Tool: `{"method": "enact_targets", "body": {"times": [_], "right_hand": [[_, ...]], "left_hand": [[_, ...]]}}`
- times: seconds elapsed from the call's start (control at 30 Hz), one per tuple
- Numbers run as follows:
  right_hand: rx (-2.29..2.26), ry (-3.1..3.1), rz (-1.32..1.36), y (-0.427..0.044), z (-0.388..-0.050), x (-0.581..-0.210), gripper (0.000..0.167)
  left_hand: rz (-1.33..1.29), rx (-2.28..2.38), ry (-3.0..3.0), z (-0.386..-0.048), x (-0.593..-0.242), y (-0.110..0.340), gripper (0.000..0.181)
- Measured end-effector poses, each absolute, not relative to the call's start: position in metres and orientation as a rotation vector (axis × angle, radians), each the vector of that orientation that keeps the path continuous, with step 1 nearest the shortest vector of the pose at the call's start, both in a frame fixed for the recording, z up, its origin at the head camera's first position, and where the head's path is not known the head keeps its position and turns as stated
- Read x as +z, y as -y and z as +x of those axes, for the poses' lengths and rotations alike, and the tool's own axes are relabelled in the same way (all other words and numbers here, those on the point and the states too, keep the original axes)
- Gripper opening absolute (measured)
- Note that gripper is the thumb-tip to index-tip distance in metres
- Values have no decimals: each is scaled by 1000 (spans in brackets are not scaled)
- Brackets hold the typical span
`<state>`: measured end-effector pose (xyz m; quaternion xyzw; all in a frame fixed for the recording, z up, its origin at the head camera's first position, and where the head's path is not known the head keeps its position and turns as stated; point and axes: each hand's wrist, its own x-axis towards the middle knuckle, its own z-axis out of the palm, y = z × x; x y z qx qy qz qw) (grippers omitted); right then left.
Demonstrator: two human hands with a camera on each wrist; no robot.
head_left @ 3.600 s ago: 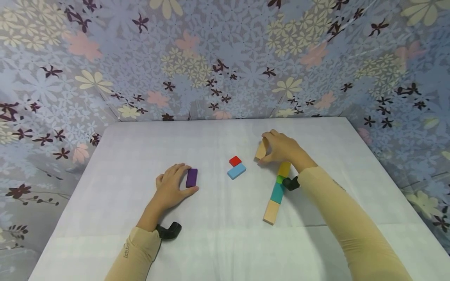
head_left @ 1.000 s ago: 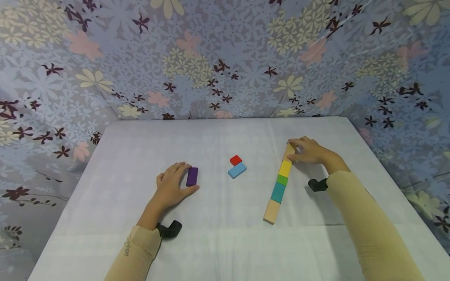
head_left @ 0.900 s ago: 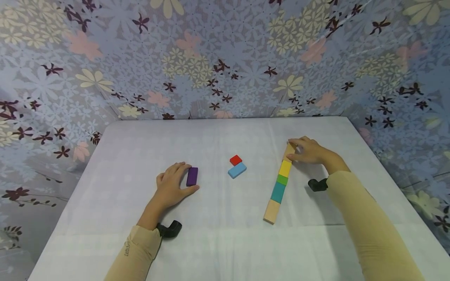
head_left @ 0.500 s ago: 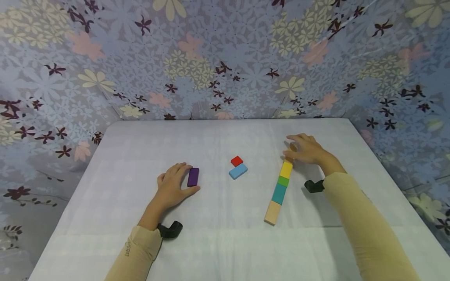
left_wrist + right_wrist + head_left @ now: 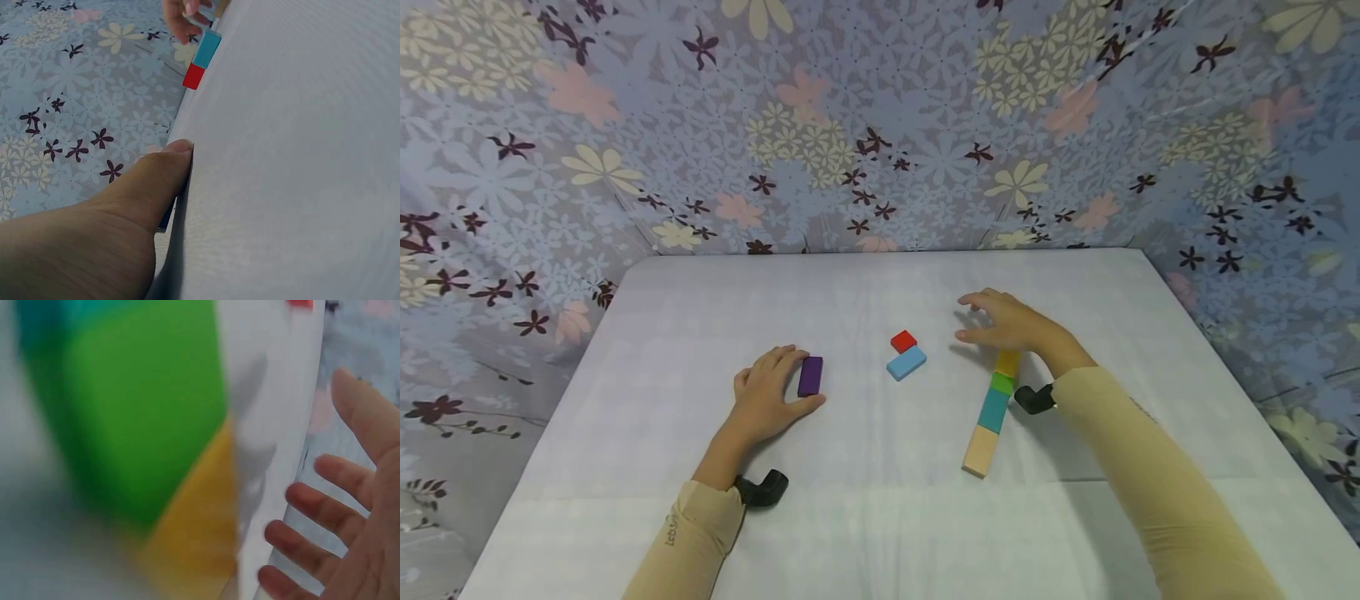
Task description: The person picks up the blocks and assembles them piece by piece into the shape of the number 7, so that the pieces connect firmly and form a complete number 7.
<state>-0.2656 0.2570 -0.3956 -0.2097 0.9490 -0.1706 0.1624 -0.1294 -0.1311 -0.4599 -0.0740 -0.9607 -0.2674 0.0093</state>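
On the left of the table, my left hand (image 5: 765, 393) holds a purple block (image 5: 810, 377) lengthwise between thumb and fingers. My right hand (image 5: 1007, 323) is spread above the far end of a block row, with nothing in its fingers; in the right wrist view its fingers (image 5: 312, 500) are parted. Below it run a yellow block (image 5: 1007, 363), a green block (image 5: 1002, 383), a teal block (image 5: 993, 410) and a plain wooden block (image 5: 981, 452), end to end. The hand hides the row's far wooden block in the head view.
Between the hands, a red block (image 5: 903, 341) lies against a light blue block (image 5: 906, 363). A white cloth covers the table (image 5: 865, 525); a flowered curtain (image 5: 880, 125) hangs behind it. Black wrist mounts (image 5: 763, 489) jut out from both wrists.
My right hand set a wooden block at the row's far end, beyond the yellow one, let it go and moved left. The left hand stayed at the purple block.
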Motion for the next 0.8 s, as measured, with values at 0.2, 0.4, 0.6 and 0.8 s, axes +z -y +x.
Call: {"method": "enact_targets", "body": {"times": [0.2, 0.4, 0.6, 0.8], "right_hand": [[-404, -2631, -762, -217, -248, -391, 76], [-255, -2658, -818, -191, -228, -387, 77], [-212, -2705, -765, -181, -214, -390, 77], [-83, -2794, -728, -168, -204, -396, 84]], "left_hand": [[-234, -835, 2998, -129, -461, 132, 75], [-230, -835, 3002, -129, -462, 131, 75], [-220, -840, 3006, -125, -461, 128, 75], [-205, -858, 3007, -120, -459, 125, 75]]}}
